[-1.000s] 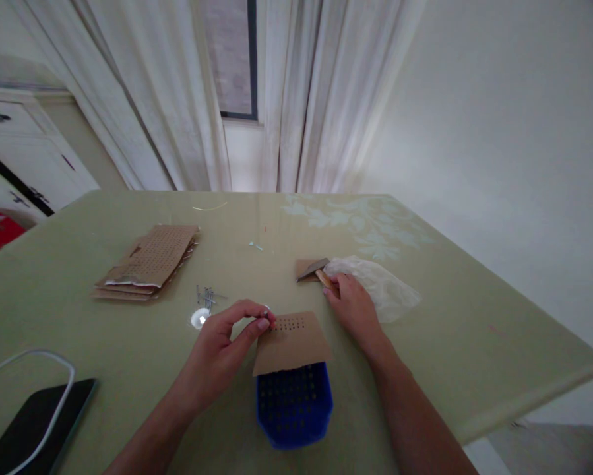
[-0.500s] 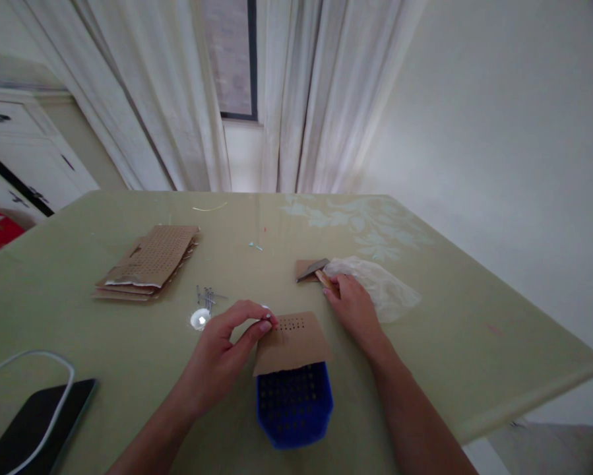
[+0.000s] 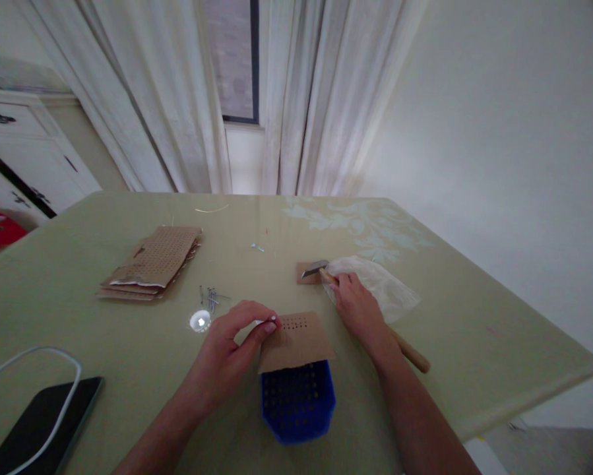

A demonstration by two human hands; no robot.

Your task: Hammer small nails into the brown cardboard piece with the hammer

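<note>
Hammer [image 3: 375,316] now lifted w/ handle showing, right hand [image 3: 358,307] fingers wrapped round it; left hand [image 3: 234,346] still pinching nail [image 3: 271,319] at cardboard [image 3: 296,340], center frame — strike looks near.

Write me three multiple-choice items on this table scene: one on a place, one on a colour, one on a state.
1. Where does the stack of punched cardboard sheets lie?
A. On the table's left part
B. Under the blue tray
C. On the white cloth

2. What colour is the perforated tray under the cardboard piece?
A. Red
B. Blue
C. Yellow

3. What is the right hand doing?
A. Resting flat and empty
B. Gripping the hammer by its wooden handle
C. Pinching a nail

Answers: 1 A, the stack sits left of the loose nails. 2 B, its rim shows deep blue. 3 B, the fingers wrap the handle, whose end sticks out behind the wrist.
</note>
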